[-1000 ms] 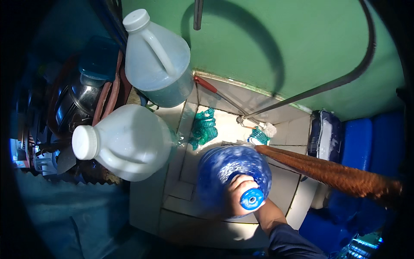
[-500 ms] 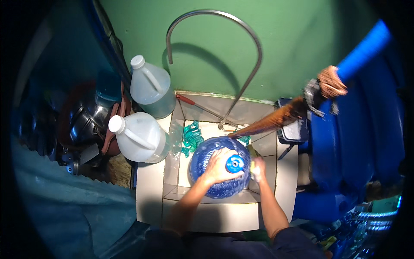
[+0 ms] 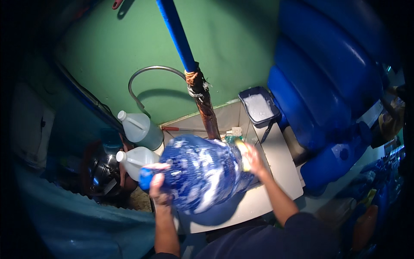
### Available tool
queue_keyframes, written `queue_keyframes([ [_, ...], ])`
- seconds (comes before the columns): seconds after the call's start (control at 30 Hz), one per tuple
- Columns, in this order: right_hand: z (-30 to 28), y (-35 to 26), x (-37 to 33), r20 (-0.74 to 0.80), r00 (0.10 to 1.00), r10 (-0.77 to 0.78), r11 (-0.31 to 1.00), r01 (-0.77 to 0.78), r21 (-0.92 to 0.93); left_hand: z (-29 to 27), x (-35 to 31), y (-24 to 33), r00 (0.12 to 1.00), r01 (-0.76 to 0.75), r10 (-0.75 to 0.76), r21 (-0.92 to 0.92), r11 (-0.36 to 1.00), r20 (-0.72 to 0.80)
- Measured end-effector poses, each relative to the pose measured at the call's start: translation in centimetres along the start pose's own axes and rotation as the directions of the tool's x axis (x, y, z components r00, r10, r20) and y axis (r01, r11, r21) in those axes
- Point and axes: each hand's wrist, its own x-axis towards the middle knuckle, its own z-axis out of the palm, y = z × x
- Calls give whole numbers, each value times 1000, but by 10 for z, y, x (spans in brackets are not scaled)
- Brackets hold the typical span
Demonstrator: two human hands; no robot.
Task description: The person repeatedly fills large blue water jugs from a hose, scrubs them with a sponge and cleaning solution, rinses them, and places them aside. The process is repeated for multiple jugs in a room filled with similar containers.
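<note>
A big blue water jug [image 3: 202, 172], streaked with white suds, lies tilted on its side over the tiled sink, its capped neck pointing left. My left hand [image 3: 158, 190] is closed round that neck, just behind the blue cap [image 3: 145, 179]. At the other end, my right hand [image 3: 256, 160] presses a yellowish sponge [image 3: 244, 156] against the jug's base. Motion blurs the sponge and the fingers on it. Most of the basin is hidden behind the jug.
Two whitish jugs of liquid [image 3: 140, 129] stand left of the sink. A curved metal tap [image 3: 133, 82] rises behind, and a blue pole with a wrapped brown lower part [image 3: 207, 114] crosses it. A dark-rimmed tub of white stuff [image 3: 258, 107] and large blue containers [image 3: 310, 103] are at right.
The jug has gone from upright in the sink to raised and tipped sideways, neck to the left. My left hand moved left with the neck; the sponge moved to the base. The view has shifted.
</note>
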Motion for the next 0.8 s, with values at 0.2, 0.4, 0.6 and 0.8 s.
queue_keyframes([
  [0.2,-16,1,44,576,782,-237,-261,-623,738,-6,-2,91,991,-131,134,-160,978,6],
  [0.4,45,14,-12,178,926,332,548,-344,763,-33,-11,99,973,-184,169,-89,979,-154],
  [0.6,31,47,-8,742,565,361,14,-799,601,-17,-16,99,906,-278,241,-62,958,-347],
  [0.8,30,39,4,656,656,373,-109,-671,733,21,-20,93,929,-369,340,364,855,145],
])
